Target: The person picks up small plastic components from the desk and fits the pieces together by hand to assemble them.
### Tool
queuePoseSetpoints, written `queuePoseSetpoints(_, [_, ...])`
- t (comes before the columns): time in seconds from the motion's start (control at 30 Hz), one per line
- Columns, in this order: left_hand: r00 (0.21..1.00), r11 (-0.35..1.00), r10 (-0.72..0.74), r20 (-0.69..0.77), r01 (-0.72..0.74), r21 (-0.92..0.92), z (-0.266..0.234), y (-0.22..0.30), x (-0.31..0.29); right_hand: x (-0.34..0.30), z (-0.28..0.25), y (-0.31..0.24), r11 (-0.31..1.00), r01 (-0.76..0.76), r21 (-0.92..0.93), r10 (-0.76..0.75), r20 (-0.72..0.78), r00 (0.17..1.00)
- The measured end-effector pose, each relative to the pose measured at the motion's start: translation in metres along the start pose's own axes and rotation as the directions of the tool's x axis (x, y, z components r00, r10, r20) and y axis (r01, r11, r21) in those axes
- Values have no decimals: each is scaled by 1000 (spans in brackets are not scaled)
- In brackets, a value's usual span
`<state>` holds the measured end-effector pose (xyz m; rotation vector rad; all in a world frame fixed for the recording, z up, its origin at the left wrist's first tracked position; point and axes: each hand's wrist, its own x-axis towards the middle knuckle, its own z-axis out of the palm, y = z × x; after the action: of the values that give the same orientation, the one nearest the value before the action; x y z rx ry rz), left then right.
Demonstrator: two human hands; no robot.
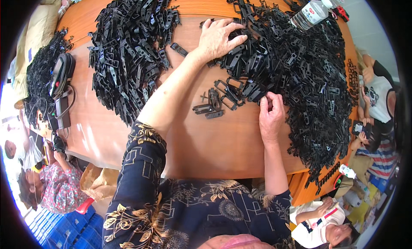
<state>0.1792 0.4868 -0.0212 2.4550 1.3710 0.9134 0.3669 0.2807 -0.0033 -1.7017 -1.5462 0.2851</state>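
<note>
My left hand (216,39) reaches across the table onto the near edge of the right-hand pile of black plastic parts (317,73). Its fingers are stretched out and the thumb stands apart, with parts under the fingertips. Closer to me, my right hand (271,118) is closed in a pinch at the pile's lower edge, on a black plastic part (256,94) mostly lost among its neighbours. Between the hands lie several loose frame-like parts (227,93) and a few ridged black pieces (210,108). One long black part (179,49) lies alone beside my left wrist.
Another large heap of black parts (128,55) is left of my left forearm, and a smaller one (45,73) farther left. A black pouch (62,75) sits between them. A clear bottle (311,15) lies on the right pile. Other people sit at both sides of the wooden table (206,141).
</note>
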Motion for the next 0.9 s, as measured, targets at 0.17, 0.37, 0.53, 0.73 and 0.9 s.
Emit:
queuePoseSetpoints(0.17, [994, 993, -102, -48, 99, -59, -8, 17, -29, 3, 1, -7, 995, 39, -96, -36, 28, 999])
queuePoseSetpoints(0.37, [969, 980, -196, -153, 190, -50, -17, 40, -69, -1, 7, 2, 981, 131, -141, -128, 26, 991])
queuePoseSetpoints(0.53, [981, 989, -72, -181, 47, -142, -21, 58, -93, -3, 1, 4, 975, 216, -48, -216, 5, 976])
queuePoseSetpoints(0.73, [978, 969, -167, -129, 138, -204, -64, 15, -87, -16, -17, 16, 991, -14, 133, 8, 44, 999])
queuePoseSetpoints(0.9, [986, 861, -76, 147, -9, 508, -92, -41, -103, -34, -29, 23, 983, 169, 67, -175, 100, 979])
